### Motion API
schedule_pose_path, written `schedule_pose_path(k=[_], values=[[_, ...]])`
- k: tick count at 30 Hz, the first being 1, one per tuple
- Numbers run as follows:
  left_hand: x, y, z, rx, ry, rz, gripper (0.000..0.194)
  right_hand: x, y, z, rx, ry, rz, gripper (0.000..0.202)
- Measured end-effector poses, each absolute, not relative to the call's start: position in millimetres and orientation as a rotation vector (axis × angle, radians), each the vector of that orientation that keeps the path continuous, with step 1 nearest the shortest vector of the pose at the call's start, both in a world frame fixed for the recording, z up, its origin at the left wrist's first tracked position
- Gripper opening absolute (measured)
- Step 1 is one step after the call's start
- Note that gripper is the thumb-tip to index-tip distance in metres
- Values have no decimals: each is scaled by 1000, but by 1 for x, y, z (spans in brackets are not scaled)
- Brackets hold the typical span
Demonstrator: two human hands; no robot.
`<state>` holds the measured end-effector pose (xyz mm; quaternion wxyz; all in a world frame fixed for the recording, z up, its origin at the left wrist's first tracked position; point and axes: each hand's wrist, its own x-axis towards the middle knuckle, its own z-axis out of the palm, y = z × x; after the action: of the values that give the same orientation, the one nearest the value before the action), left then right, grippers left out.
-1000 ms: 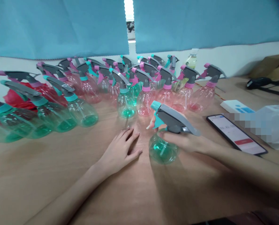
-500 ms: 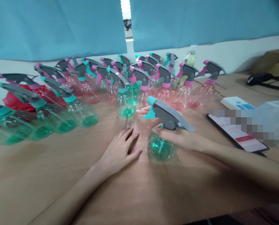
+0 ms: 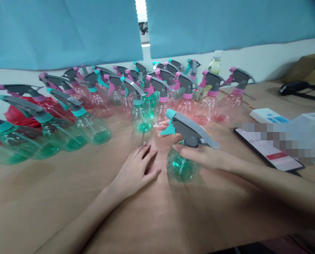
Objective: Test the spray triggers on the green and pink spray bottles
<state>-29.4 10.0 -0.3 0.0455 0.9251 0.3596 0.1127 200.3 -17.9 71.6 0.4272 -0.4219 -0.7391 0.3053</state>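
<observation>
My left hand (image 3: pixel 137 167) lies flat on the wooden table (image 3: pixel 136 218), fingers spread and holding nothing. To its right stands a clear green spray bottle (image 3: pixel 183 169) with a grey and turquoise trigger head. Around the neck of this bottle is my right hand (image 3: pixel 197 155), thumb on the near side. Its fingertips show beyond the bottle on the left, and the trigger head hides part of the hand. Just past my left hand is another green spray bottle (image 3: pixel 138 114), upright and apart from both hands.
Several pink spray bottles (image 3: pixel 186 106) crowd the back, mixed with green ones. More green spray bottles (image 3: pixel 92 127) stand at left, before a red plastic bag (image 3: pixel 22 111). On the right lie a phone (image 3: pixel 265 148), a white box (image 3: pixel 268 115) and black glasses (image 3: pixel 295 88).
</observation>
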Motion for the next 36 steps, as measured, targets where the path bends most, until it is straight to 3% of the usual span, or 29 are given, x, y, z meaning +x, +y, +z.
schedule_pose_path(k=[5,25,30,36], values=[[-29,10,1,2814,1096,330,53,202,-17,69,-1022,-1881,763,45],[-30,10,0,2820,1090,334,55,201,-14,66,-1040,-1842,709,11],[-30,11,0,2827,1085,357,54,200,-14,68,-1042,-1851,715,14],[-30,11,-1,2837,1080,380,53,197,-14,72,-998,-1845,755,35]])
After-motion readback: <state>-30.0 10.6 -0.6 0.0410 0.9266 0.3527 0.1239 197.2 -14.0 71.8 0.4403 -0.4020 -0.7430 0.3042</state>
